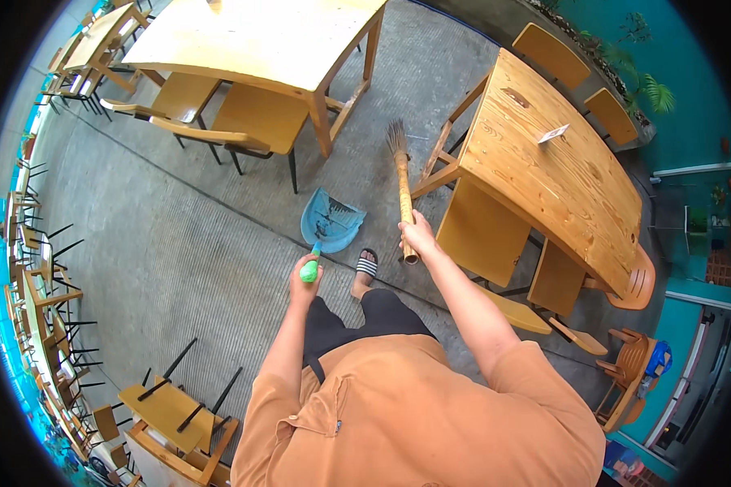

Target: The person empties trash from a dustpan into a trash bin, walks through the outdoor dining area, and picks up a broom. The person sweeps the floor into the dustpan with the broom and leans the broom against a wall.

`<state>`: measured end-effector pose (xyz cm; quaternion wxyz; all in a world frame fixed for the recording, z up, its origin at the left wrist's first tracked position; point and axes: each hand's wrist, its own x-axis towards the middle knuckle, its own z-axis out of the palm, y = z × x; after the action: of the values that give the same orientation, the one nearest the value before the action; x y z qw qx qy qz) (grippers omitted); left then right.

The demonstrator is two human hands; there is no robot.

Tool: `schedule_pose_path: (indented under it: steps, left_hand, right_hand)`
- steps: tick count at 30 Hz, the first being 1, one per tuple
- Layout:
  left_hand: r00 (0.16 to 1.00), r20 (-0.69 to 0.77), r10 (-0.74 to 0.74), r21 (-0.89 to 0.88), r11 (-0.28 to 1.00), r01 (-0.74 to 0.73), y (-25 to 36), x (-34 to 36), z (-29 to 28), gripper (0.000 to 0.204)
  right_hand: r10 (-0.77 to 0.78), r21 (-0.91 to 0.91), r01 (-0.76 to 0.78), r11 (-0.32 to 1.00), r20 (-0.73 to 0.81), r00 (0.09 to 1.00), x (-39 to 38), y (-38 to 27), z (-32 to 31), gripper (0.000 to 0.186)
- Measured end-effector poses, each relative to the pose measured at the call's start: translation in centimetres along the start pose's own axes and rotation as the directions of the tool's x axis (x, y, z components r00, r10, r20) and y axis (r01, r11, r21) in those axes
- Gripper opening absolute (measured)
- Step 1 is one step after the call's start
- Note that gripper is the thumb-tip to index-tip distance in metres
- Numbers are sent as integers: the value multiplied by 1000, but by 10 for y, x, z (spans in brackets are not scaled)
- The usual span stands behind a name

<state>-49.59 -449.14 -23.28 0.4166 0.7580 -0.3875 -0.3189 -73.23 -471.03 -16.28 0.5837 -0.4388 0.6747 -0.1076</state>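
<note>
My left hand (pixel 304 278) is closed round the green grip of a blue dustpan (pixel 343 235). The pan lies ahead of my feet, at or close to the grey floor, with some dark debris in it. In my right hand (pixel 418 234) is a broom (pixel 404 180) with a thick bamboo-like handle, its fingers wrapped near the handle's lower end. The broom's dark bristles (pixel 396 138) point away from me, beside a leg of the right-hand wooden table. Whether the bristles touch the floor I cannot tell.
A wooden table (pixel 560 162) with chairs stands close on my right. Ahead to the left is another table (pixel 252 40) with chairs (pixel 260 118) under its edge. Upturned chairs (pixel 175 414) rest at the lower left. Rows of furniture line the far left. A dark seam crosses the ribbed concrete floor (pixel 179 243).
</note>
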Motion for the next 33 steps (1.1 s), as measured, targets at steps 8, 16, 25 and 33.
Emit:
schedule_pose_path:
  steps: [8, 16, 25, 33]
  left_hand:
    - [993, 113, -31, -81, 996, 40, 0, 104, 38, 32]
    - [986, 166, -1, -47, 999, 9, -37, 172, 50, 35]
    - [984, 175, -24, 30, 999, 19, -41, 211, 40, 35]
    - [975, 222, -18, 74, 997, 2, -54, 221, 36, 35]
  right_hand:
    - [26, -43, -25, 999, 5, 1000, 114, -64, -52, 49]
    - [87, -35, -89, 995, -37, 995, 189, -91, -49, 30]
    - [452, 77, -488, 869, 276, 848, -20, -84, -13, 64]
    - [431, -66, -426, 902, 167, 887, -65, -75, 18, 67]
